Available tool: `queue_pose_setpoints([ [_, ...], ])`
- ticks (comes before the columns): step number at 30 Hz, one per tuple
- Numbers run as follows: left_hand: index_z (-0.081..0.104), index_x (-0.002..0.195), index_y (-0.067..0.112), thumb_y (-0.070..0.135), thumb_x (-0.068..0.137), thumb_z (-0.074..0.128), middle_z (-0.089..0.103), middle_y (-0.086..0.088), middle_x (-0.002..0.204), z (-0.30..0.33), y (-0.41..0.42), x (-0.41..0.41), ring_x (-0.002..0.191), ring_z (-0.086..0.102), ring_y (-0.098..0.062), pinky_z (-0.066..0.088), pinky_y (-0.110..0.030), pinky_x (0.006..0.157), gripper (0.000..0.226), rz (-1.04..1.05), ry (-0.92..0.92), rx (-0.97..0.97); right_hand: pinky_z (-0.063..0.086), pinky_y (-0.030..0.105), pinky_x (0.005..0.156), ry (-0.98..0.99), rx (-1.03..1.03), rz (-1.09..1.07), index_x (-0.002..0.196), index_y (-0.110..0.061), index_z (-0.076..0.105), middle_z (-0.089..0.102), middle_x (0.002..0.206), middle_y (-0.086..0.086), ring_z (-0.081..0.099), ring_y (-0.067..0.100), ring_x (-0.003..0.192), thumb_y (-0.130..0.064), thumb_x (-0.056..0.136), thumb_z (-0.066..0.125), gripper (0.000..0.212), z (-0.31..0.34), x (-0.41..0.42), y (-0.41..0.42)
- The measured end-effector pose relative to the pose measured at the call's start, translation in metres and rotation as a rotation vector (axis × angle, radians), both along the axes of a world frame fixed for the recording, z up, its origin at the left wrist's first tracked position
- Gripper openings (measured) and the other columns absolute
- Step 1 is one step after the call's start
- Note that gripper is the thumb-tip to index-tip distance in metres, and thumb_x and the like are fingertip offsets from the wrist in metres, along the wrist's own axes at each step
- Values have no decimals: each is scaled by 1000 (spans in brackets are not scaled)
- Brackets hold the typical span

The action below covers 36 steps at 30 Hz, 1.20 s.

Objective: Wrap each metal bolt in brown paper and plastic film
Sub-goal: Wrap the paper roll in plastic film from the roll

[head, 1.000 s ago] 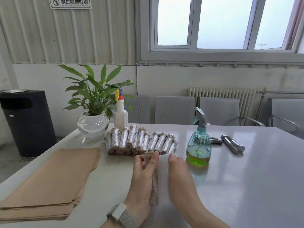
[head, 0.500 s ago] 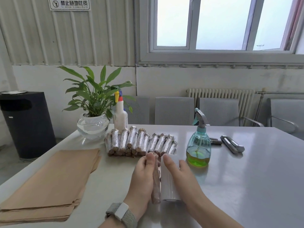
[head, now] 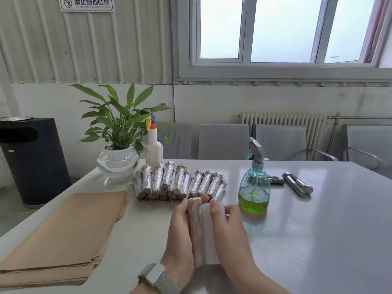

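Note:
A bolt wrapped in brown paper lies lengthwise on the table in front of me. My left hand holds it along its left side, fingers reaching to its far end. Right beside it is a white roll of plastic film, which my right hand grips from above. Several finished bolts in shiny film are stacked just beyond. A pile of brown paper sheets lies at the left. Bare metal bolts rest at the right.
A teal spray bottle with green liquid stands right of my hands. A potted plant in a glass bowl and a white spray bottle stand at the table's far left. Grey chairs line the far side.
The film roll came down from upright in my hands to lying flat beside the paper-wrapped bolt. Both hands lowered to the table and pressed bolt and roll together.

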<state>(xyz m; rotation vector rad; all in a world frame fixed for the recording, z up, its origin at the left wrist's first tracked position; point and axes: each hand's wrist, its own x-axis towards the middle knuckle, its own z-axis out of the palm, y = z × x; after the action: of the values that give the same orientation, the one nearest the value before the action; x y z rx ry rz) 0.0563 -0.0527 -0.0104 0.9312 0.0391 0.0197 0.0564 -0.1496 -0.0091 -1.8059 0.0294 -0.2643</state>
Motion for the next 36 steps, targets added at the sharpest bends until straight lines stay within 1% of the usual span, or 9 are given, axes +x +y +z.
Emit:
queue_pose_setpoints([
  [6, 71, 109, 8, 50, 98, 41, 72, -19, 103, 2, 1, 3, 93, 71, -33, 59, -41, 71, 53, 72, 33, 119, 48, 12, 54, 189, 296, 297, 105, -22, 64, 73, 89, -7, 68, -1, 74, -64, 79, 60, 50, 11, 1, -9],
  [9, 66, 110, 5, 55, 91, 44, 72, -21, 103, 2, 3, 4, 95, 70, -37, 57, -48, 80, 58, 89, -31, 228, 44, 9, 52, 128, 228, 261, 106, -21, 57, 67, 96, -2, 65, -5, 71, -70, 62, 63, 66, 15, 2, -12],
  [13, 59, 114, 3, 59, 85, 51, 71, -21, 103, 5, 2, 3, 96, 69, -37, 53, -56, 89, 63, 146, -118, 339, 41, 9, 52, 88, 199, 213, 98, -20, 55, 62, 85, -7, 61, -6, 65, -76, 62, 57, 66, 19, 0, -15],
  [16, 57, 113, 2, 59, 75, 61, 71, -21, 101, 7, -2, -1, 93, 69, -35, 54, -55, 87, 69, 186, -107, 289, 40, 23, 64, 77, 194, 153, 94, -22, 51, 59, 82, -9, 59, 3, 77, -77, 76, 39, 59, 14, 1, -8],
  [20, 60, 113, 8, 56, 72, 71, 68, -20, 102, 4, 0, -6, 89, 67, -34, 56, -46, 74, 64, 91, -3, 131, 39, 25, 63, 28, 98, 41, 94, -27, 48, 62, 87, -10, 58, 2, 81, -67, 89, 35, 42, 6, 1, 0],
  [25, 72, 109, 8, 39, 91, 47, 71, -19, 105, -2, -3, 3, 94, 70, -33, 57, -36, 68, 43, -14, 29, -27, 44, 30, 71, 54, -23, 2, 99, -28, 50, 62, 91, -13, 58, 3, 87, -71, 83, 40, 47, 0, 7, -5],
  [30, 77, 94, 15, 44, 101, 39, 74, -18, 99, -6, -3, 7, 89, 72, -30, 58, -36, 64, 49, 46, 11, 137, 52, 26, 73, 183, 219, 163, 99, -22, 68, 72, 96, -5, 68, 7, 87, -61, 83, 60, 43, 6, 10, -11],
  [33, 70, 98, 13, 49, 97, 37, 73, -14, 99, -8, -1, 9, 94, 70, -27, 56, -41, 81, 49, 160, -82, 397, 55, 29, 78, 175, 243, 201, 103, -22, 57, 68, 99, -2, 68, 6, 85, -70, 68, 64, 60, 5, 7, -14],
  [36, 60, 100, 20, 57, 83, 39, 70, -1, 95, -7, 3, 9, 90, 65, -5, 48, -15, 76, 46, 262, -165, 717, 48, 25, 73, 113, 112, 125, 102, -24, 50, 63, 99, -7, 62, 2, 90, -76, 62, 58, 66, 6, 4, -11],
])
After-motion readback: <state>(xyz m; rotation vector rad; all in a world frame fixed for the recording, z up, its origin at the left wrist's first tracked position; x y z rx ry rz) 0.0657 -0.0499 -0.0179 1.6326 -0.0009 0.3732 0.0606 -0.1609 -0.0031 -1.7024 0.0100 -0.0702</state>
